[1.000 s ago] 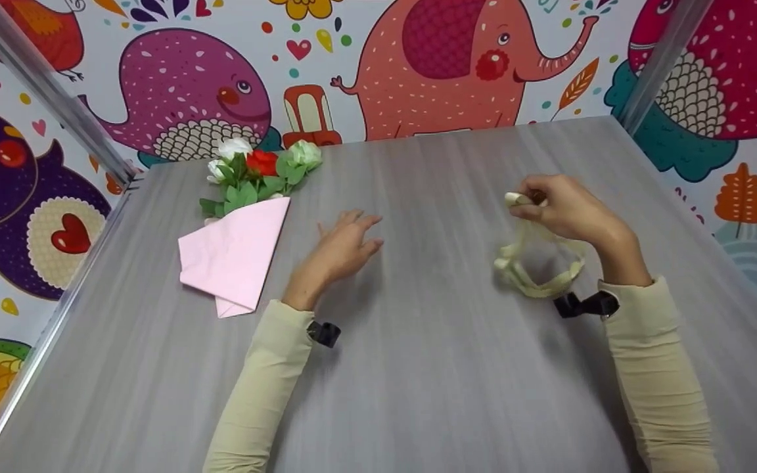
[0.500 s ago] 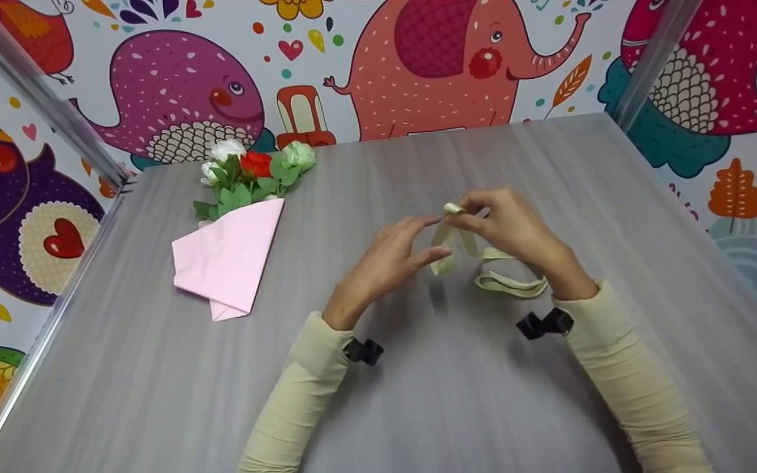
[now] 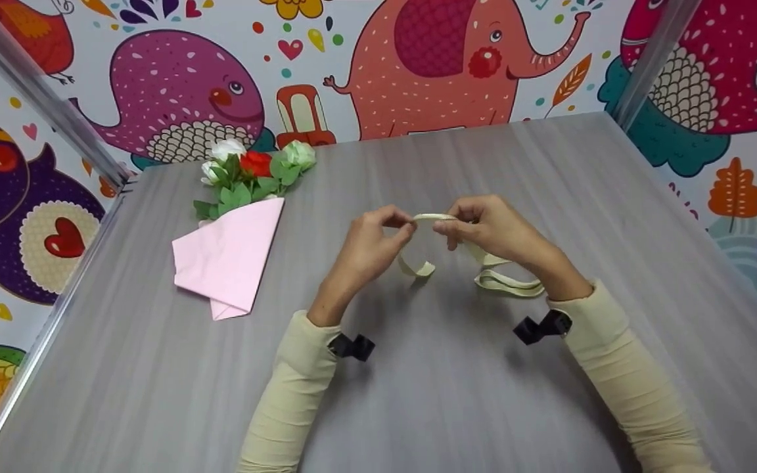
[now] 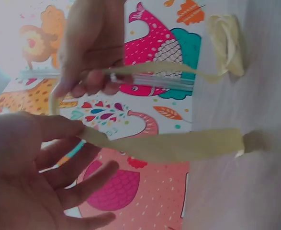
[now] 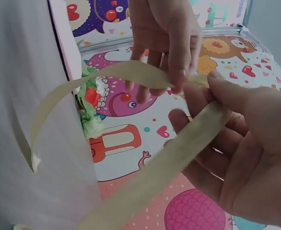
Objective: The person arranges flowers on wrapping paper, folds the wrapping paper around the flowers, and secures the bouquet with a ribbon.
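Observation:
A pale yellow ribbon (image 3: 434, 217) spans the short gap between both hands above the table. The left hand (image 3: 373, 246) pinches it between thumb and forefinger, its other fingers spread in the left wrist view. From that pinch a free end (image 4: 178, 145) hangs down toward the tabletop. The right hand (image 3: 500, 226) pinches the ribbon a little farther along with thumb and fingertips. Below the right hand the rest of the ribbon runs down to a looped coil (image 3: 508, 284) lying on the table, also visible as a folded bundle (image 4: 225, 45) in the left wrist view.
A bouquet wrapped in pink paper (image 3: 227, 259) lies at the left of the grey table (image 3: 418, 381). Its white, red and pale green flowers (image 3: 257, 164) point toward the back wall. Printed cartoon panels (image 3: 365, 66) stand behind and beside the table.
The right hand has brought the ribbon leftward from the right side. The left hand has moved right from beside the bouquet and now pinches the ribbon near its end.

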`<state>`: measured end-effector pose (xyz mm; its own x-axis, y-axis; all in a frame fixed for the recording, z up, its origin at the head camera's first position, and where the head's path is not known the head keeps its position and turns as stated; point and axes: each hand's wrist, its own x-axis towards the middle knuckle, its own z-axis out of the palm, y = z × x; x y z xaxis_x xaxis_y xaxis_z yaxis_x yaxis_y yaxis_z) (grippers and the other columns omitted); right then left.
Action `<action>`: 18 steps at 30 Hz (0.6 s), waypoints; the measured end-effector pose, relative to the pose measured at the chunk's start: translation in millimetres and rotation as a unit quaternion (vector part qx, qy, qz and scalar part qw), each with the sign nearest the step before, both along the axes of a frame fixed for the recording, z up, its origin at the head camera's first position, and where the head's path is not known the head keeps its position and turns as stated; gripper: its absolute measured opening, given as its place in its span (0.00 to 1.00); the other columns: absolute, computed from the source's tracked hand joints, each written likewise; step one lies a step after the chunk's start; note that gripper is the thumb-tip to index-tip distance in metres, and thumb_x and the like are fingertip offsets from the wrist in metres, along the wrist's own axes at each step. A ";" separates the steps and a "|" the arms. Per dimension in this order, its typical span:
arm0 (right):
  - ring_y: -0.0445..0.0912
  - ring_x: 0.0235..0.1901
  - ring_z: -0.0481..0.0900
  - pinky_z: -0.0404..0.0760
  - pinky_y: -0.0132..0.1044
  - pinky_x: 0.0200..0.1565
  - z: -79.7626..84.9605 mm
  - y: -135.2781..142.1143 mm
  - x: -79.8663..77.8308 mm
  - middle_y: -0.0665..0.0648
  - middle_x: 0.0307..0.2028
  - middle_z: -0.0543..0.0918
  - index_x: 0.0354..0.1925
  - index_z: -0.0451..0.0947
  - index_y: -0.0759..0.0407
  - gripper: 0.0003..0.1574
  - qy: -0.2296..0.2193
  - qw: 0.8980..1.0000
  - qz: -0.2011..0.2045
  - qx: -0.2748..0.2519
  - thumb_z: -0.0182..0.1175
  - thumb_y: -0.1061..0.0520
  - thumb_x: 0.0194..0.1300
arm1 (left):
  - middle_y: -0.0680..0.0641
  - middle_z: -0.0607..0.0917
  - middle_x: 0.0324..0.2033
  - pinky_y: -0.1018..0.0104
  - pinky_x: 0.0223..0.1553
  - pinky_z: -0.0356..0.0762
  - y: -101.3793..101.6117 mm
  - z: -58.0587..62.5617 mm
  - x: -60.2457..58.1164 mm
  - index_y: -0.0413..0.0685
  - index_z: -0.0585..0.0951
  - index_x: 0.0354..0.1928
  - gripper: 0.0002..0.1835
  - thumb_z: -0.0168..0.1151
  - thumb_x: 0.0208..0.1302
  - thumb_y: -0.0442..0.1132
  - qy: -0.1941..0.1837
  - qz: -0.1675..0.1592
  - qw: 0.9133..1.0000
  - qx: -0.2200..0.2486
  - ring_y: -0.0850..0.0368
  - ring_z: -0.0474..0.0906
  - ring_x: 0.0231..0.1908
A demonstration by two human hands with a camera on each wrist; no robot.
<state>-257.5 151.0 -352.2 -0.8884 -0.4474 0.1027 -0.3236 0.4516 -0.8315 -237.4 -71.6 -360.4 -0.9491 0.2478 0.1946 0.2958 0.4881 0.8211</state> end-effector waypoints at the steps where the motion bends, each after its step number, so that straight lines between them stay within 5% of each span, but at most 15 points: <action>1: 0.43 0.28 0.79 0.71 0.32 0.30 0.1 1.4 -0.6 0.52 0.24 0.84 0.34 0.83 0.57 0.15 -0.006 1.000 0.001 -0.010 0.65 0.47 0.67 | 0.45 0.89 0.43 0.55 0.54 0.81 -4.4 2.1 -0.7 0.43 0.84 0.44 0.08 0.60 0.71 0.38 -0.012 0.002 1.000 0.009 0.53 0.84 0.49; 8: 0.40 0.21 0.79 0.84 0.32 0.30 2.4 7.7 -5.3 0.51 0.22 0.80 0.40 0.84 0.63 0.14 -0.007 0.998 0.020 -0.061 0.64 0.52 0.68 | 0.45 0.87 0.31 0.62 0.45 0.79 -45.0 17.4 -3.4 0.37 0.80 0.46 0.10 0.56 0.74 0.37 -0.087 -0.024 0.993 0.073 0.57 0.83 0.35; 18: 0.41 0.19 0.73 0.77 0.29 0.23 5.0 23.6 -11.1 0.53 0.24 0.80 0.41 0.85 0.61 0.15 -0.001 1.000 -0.004 -0.031 0.66 0.50 0.67 | 0.52 0.86 0.26 0.63 0.46 0.75 -80.6 26.7 -3.5 0.35 0.84 0.48 0.12 0.58 0.73 0.37 -0.097 -0.008 0.994 0.049 0.61 0.81 0.32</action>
